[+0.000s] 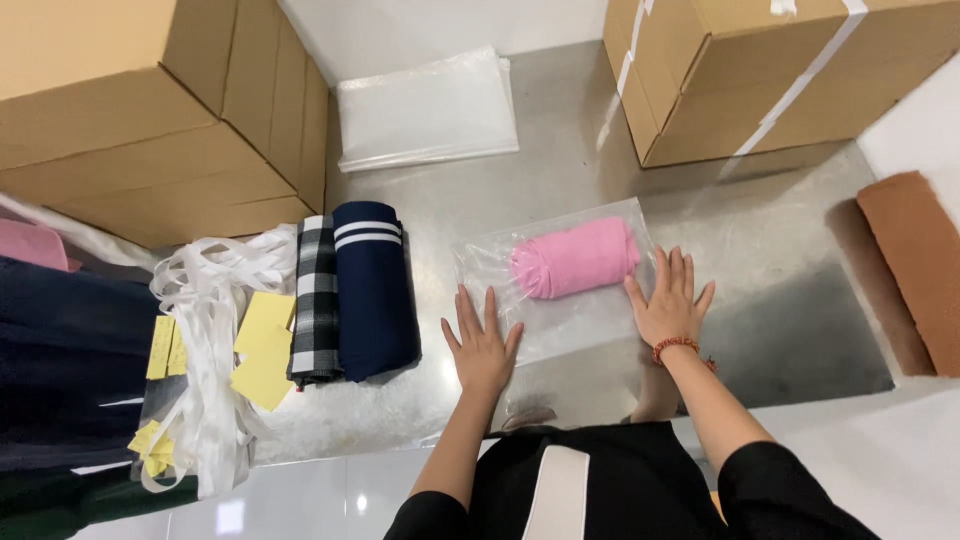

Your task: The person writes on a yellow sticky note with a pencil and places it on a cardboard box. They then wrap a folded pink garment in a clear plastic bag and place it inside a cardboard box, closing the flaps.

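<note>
From the head camera we look down on a grey metal tabletop (pixel 600 180) where both of our hands lie flat and spread, palms down, gripping nothing. Our left hand (pixel 482 345) presses on the near left corner of a clear plastic bag (pixel 570 320), fingers fanned out and pointing away from us. Our right hand (pixel 672 305), with a red beaded bracelet (pixel 677 346) at the wrist, rests on the bag's right edge, its fingertips just beside the end of the rolled pink cloth (pixel 572 258) that sits inside the bag. That pink roll lies crosswise in the far half of the bag, between our two hands and a little beyond them. To our left, well apart from the bag, we see a rolled navy cloth with white stripes (pixel 372 290) touching a black-and-white checked cloth (pixel 315 300), and next to these a tangle of white straps (pixel 205 330) with yellow paper tags (pixel 265 345). A stack of clear flat bags (pixel 425 110) lies farther back on the tabletop. Cardboard boxes stand at the far left (pixel 150 110) and far right (pixel 770 70), and a rolled brown cloth (pixel 915 265) lies at the right edge.
</note>
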